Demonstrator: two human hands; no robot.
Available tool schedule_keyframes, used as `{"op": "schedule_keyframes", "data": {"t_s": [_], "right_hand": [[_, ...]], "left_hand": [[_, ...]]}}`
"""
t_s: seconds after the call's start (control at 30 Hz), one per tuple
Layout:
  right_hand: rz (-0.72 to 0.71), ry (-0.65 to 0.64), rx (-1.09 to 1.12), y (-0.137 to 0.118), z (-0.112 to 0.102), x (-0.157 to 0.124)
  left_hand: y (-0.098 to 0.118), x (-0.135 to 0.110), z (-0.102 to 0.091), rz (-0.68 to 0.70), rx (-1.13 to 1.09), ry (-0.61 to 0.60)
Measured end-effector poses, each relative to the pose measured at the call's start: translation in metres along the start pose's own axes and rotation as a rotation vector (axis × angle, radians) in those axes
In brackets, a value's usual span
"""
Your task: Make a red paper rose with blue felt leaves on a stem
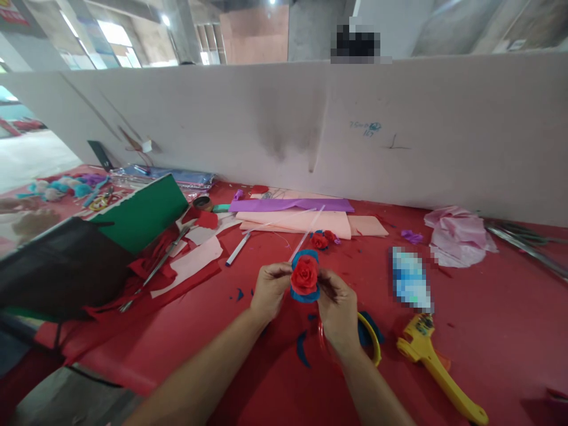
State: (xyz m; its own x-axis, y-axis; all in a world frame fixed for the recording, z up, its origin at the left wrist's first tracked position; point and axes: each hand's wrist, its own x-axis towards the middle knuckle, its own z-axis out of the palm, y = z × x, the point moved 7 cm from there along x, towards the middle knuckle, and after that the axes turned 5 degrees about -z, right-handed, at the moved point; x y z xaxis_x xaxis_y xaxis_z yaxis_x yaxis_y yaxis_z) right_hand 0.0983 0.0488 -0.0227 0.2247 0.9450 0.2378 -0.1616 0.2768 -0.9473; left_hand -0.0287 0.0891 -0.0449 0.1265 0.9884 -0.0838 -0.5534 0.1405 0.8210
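A red paper rose (pixel 304 274) with a blue paper collar behind it is held up between both my hands over the red table (pixel 488 331). My left hand (pixel 269 290) pinches its left side, fingers closed. From the right, my right hand (pixel 338 310) closes on the same flower. A clear thin stick (pixel 307 234) runs up and away from the flower. Another small red rose (pixel 319 241) lies just beyond on the table.
A yellow glue gun (pixel 437 367) and yellow-handled scissors (pixel 373 340) lie right of my hands. Pink and purple paper sheets (pixel 293 214), a white pen (pixel 237 249), green card (pixel 142 213), a black bag (pixel 62 266) and crumpled pink paper (pixel 457 236) crowd the table. A grey wall (pixel 310 118) stands behind.
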Motion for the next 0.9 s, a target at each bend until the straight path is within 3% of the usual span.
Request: {"op": "schedule_keyframes", "data": {"t_s": [0.47,0.7,0.9], "right_hand": [[-0.036,0.007,-0.066,-0.005,0.002,-0.002],[-0.1,-0.016,-0.156,-0.006,0.001,-0.001],[-0.164,-0.041,-0.169,-0.011,0.004,-0.002]], "left_hand": [[0.011,-0.006,0.013,0.064,0.128,-0.137],[0.013,-0.004,0.013,0.032,0.166,-0.116],[0.018,-0.005,0.014,0.048,0.199,-0.19]]}}
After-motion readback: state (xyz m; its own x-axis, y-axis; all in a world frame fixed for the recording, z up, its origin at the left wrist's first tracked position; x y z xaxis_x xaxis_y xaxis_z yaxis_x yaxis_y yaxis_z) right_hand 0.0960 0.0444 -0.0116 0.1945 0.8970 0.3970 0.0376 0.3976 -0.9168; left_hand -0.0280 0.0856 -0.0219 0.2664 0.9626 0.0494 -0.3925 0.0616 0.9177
